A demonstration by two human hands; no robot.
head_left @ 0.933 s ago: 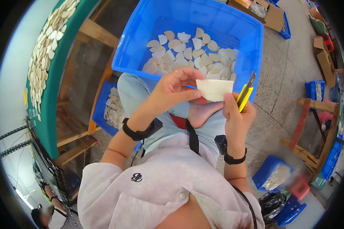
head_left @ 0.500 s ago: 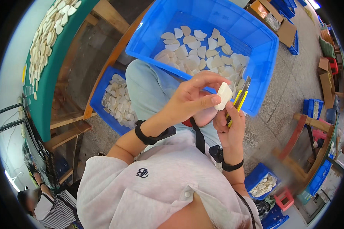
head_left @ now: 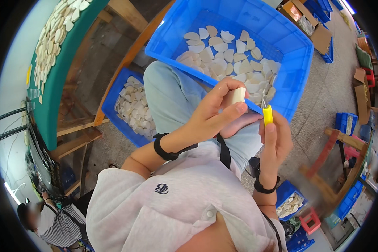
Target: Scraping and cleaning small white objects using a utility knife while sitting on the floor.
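"Where's the cream block [head_left: 239, 95]?"
"Pinched in the left hand [head_left: 212, 113], just left of the yellow utility knife [head_left: 268, 116]."
"And that?"
"Gripped by the curled right hand [head_left: 277, 137], blade [head_left: 263, 101] pointing forward, apart from the block."

The left grip [head_left: 216, 107] pinches a cream piece [head_left: 238, 96], the right grip [head_left: 278, 136] a yellow utility knife [head_left: 267, 115]. At one o'clock, a blue crate [head_left: 297, 71] holds pale half-discs [head_left: 228, 55].
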